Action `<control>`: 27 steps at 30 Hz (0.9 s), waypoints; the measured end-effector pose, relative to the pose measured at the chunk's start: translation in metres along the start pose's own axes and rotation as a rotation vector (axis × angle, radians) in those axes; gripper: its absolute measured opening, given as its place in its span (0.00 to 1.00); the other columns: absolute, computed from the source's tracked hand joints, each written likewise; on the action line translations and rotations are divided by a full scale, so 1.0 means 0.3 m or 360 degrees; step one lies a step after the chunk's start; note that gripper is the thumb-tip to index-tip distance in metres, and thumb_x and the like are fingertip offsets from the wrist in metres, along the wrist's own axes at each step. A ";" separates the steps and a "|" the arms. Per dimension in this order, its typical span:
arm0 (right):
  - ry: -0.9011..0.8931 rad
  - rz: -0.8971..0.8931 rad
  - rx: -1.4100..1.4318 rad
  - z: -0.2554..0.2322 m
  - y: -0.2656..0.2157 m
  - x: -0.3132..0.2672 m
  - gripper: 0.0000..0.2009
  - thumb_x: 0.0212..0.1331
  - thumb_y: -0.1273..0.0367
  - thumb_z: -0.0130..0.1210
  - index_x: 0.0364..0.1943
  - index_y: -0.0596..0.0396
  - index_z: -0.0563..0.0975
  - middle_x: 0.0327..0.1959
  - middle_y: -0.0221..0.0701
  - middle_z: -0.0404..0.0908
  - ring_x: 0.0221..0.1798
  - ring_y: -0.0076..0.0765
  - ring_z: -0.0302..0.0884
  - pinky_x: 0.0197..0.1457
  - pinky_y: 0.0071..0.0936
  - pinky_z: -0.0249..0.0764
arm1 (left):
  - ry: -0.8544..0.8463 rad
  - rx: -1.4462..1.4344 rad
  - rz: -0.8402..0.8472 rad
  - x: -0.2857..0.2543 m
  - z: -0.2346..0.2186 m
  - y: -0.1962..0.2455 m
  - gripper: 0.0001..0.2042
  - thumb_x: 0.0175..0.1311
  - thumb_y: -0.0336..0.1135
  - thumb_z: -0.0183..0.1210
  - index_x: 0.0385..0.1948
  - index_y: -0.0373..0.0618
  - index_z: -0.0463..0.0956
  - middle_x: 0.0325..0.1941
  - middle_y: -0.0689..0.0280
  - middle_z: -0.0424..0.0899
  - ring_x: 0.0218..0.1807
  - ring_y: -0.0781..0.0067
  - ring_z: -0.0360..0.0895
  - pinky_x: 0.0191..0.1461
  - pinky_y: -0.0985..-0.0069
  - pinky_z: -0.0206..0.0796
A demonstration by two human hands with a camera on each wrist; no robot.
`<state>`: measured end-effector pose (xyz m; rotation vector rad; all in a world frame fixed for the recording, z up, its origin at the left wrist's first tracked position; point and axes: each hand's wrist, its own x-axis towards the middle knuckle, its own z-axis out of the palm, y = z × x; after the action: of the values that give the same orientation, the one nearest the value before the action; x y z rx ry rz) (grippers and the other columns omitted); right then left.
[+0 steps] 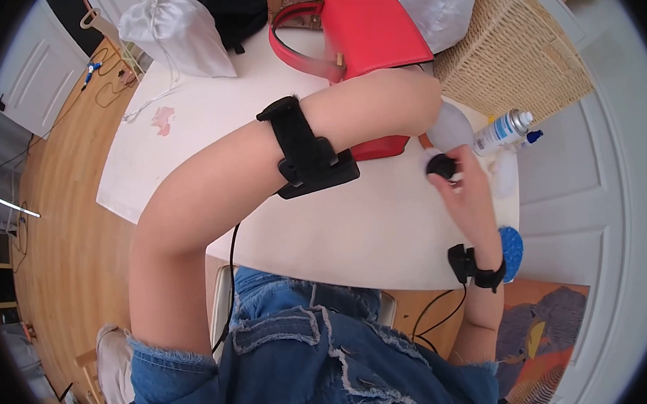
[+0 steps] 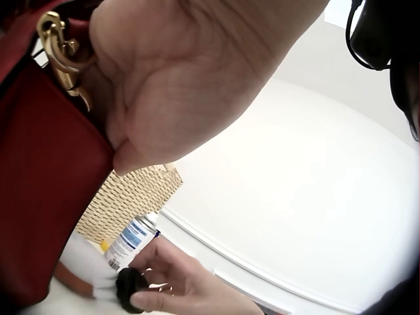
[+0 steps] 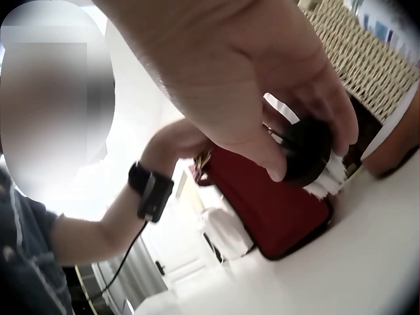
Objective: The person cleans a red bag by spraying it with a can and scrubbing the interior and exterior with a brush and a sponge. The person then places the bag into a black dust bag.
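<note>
A red handbag (image 1: 375, 26) with a handle and gold fittings (image 2: 62, 49) stands tilted on the white table (image 1: 325, 232). My left hand (image 2: 184, 85) grips its top edge beside the fittings, thumb bent over the side; the other fingers are mostly hidden. Near the bag's lower end, my right hand (image 1: 466, 188) pinches a small brush by its round black grip (image 3: 308, 151). White bristles (image 3: 333, 180) stick out from that grip, pointing toward the bag's side of the table.
A spray can (image 1: 502, 131) stands at the right, with a blue-capped item (image 1: 531, 139) behind it. A wicker basket (image 1: 515, 46) is at the back right. A white drawstring bag (image 1: 173, 36) lies at the back left. Cables hang from both wrist straps.
</note>
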<state>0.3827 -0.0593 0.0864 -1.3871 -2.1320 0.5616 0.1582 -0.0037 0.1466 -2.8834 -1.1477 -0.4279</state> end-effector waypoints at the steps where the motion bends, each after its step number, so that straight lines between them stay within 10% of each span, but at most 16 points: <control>1: 0.0001 0.0003 -0.0008 -0.034 0.032 -0.003 0.16 0.52 0.73 0.61 0.44 0.56 0.70 0.41 0.41 0.75 0.37 0.48 0.78 0.37 0.38 0.75 | 0.0043 0.0040 0.0020 0.000 0.002 -0.001 0.21 0.71 0.38 0.45 0.17 0.37 0.76 0.15 0.57 0.75 0.16 0.59 0.73 0.21 0.66 0.65; 10: 0.0248 0.0259 -0.1225 -0.071 0.195 -0.045 0.16 0.51 0.75 0.60 0.44 0.57 0.70 0.38 0.38 0.69 0.45 0.47 0.73 0.42 0.40 0.76 | 0.0221 0.0233 0.0166 0.012 0.044 -0.004 0.18 0.68 0.36 0.47 0.17 0.41 0.77 0.14 0.60 0.74 0.17 0.62 0.73 0.21 0.68 0.65; 27: 0.0120 0.0089 -0.0891 -0.002 0.187 0.158 0.19 0.56 0.66 0.61 0.46 0.62 0.69 0.41 0.51 0.72 0.44 0.61 0.75 0.44 0.46 0.74 | 0.0126 -0.0081 -0.0044 0.008 0.019 0.007 0.20 0.69 0.40 0.48 0.19 0.37 0.76 0.16 0.55 0.75 0.18 0.57 0.73 0.24 0.65 0.65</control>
<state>0.4065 0.0060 0.0630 -1.7248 -2.2899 -0.0875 0.1628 -0.0030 0.1420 -2.8675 -1.1825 -0.5747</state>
